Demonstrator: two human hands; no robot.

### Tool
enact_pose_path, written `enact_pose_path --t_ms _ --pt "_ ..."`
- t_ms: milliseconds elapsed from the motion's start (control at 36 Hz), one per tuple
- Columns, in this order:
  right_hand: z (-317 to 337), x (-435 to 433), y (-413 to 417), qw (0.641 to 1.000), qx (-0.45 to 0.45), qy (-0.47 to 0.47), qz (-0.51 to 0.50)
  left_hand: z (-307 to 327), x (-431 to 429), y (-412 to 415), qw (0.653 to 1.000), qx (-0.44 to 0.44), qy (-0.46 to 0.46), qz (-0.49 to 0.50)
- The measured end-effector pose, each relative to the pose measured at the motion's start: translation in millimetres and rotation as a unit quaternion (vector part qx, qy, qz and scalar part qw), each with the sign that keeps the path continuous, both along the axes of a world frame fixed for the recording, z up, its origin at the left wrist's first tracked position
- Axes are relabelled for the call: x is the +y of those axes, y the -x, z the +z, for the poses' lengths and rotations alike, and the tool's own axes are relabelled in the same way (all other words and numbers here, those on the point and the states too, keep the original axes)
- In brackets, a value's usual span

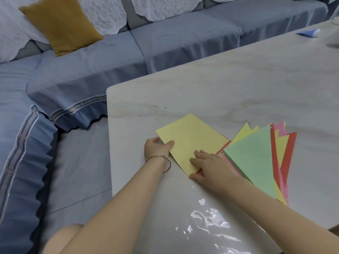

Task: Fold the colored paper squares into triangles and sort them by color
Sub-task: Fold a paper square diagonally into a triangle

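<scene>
A yellow paper sheet (192, 136) lies flat on the white marble table (238, 85), with a red sheet's edge (222, 148) peeking out under its right side. My left hand (156, 146) grips the yellow sheet's left edge, thumb on top. My right hand (209, 164) presses flat on the sheet's near corner, fingers spread. To the right lies a fanned pile of papers (256, 158) with green on top and yellow, red and pink beneath.
A clear plastic sleeve (211, 222) lies on the table near me. A blue paper piece (308, 32) and a white object sit at the far right. A blue sofa (110, 57) with a mustard cushion (60, 24) wraps the table's left and far sides.
</scene>
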State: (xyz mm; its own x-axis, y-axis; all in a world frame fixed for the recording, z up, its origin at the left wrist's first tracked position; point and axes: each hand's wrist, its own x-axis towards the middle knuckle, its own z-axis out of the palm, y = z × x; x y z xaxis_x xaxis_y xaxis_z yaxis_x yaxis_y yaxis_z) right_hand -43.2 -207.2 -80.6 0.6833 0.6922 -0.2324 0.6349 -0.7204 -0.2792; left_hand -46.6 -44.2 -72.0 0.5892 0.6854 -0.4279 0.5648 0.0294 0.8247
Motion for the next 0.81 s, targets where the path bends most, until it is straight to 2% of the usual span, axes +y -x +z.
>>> enact_pose_path --t_ms 139,306,500,583,639,722,806 --pt "2 -1 3 1.000 -0.004 -0.005 0.006 5 0 3 0.997 0.019 -0.070 -0.018" --pt "-6 -4 18 0.998 -0.012 -0.063 0.005 0 6 17 0.997 -0.010 -0.071 -0.008" --pt "-20 -3 28 0.992 -0.042 -0.114 0.029 4 23 51 0.993 -0.024 -0.112 -0.034" --pt "-22 -1 30 0.989 -0.103 -0.098 0.043 11 29 65 0.996 -0.037 -0.078 -0.027" --pt "-25 2 32 0.985 -0.123 -0.113 0.045 16 30 71 0.999 -0.048 -0.014 -0.009" --pt "-22 4 34 0.970 -0.123 -0.206 0.043 24 26 77 0.994 -0.056 0.098 0.009" --pt "-19 -2 33 0.951 -0.135 -0.274 0.040 26 25 83 0.989 -0.038 0.140 -0.015"
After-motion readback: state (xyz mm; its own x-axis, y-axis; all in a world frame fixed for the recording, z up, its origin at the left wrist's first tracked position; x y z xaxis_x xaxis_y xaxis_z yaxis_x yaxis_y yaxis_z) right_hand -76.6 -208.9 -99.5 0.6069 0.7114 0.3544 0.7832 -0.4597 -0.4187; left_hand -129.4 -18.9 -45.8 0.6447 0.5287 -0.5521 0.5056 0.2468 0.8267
